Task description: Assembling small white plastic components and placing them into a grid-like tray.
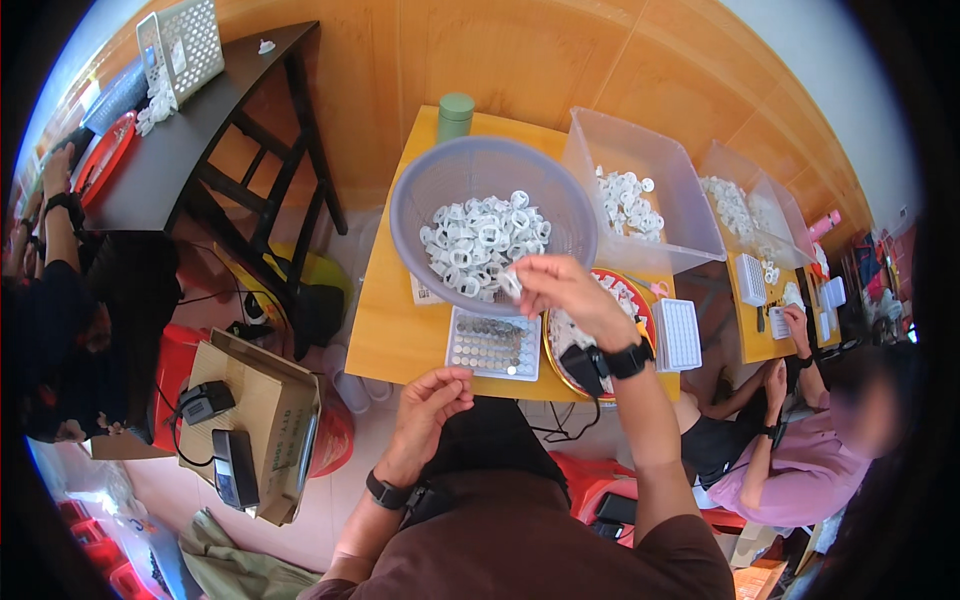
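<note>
My right hand [565,290] reaches over the near right rim of a grey-purple plastic basket [412,245]. Its thumb and fingers pinch a small white plastic part [510,284]. Inside the basket lies a heap of similar white ring-shaped parts [485,235]. Below it on the yellow table sits a white tray [495,371] with rows of small round metal discs [487,345]. My left hand [437,405] is near the tray's lower left corner, thumb and fingertips pressed together; whatever they hold is too small to make out. Partly behind my right wrist is a red, gold-rimmed round tray [553,368] of white pieces.
A clear bin [690,215] of white parts stands right of the basket, and a green canister [455,115] behind it. White trays [679,335] lie at the table's right edge. A person in pink [810,455] works at the right; a cardboard box [260,425] stands lower left.
</note>
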{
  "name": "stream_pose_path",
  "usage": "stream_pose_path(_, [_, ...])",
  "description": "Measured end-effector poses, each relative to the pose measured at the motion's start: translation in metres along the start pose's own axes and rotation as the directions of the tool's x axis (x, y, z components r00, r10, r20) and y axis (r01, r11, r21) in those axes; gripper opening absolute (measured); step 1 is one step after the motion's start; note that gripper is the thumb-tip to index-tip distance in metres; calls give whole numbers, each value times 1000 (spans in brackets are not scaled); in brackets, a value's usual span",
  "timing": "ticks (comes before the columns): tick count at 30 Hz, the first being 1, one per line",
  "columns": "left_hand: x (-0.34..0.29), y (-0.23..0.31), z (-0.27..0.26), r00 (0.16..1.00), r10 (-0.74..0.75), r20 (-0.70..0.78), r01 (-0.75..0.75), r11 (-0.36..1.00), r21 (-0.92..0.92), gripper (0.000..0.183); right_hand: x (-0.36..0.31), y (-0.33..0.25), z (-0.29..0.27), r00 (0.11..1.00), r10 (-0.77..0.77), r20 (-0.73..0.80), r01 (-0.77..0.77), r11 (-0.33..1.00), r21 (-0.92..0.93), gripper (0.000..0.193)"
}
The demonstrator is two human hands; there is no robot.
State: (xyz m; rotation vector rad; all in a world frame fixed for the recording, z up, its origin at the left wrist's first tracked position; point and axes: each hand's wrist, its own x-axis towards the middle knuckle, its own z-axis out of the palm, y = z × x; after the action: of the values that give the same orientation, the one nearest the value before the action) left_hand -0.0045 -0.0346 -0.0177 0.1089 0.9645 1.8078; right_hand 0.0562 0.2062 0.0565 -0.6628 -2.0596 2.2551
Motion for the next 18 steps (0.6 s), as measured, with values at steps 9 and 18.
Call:
stream_pose_path(9, [7,15,35,979,200,44,-205,965,164,21,-49,58,38,965,111,237,-222,826,518,28])
stream_pose_path(18, [14,-5,24,950,311,36,-304,891,338,9,-62,61,63,992,89,-93,-58,954,294,25])
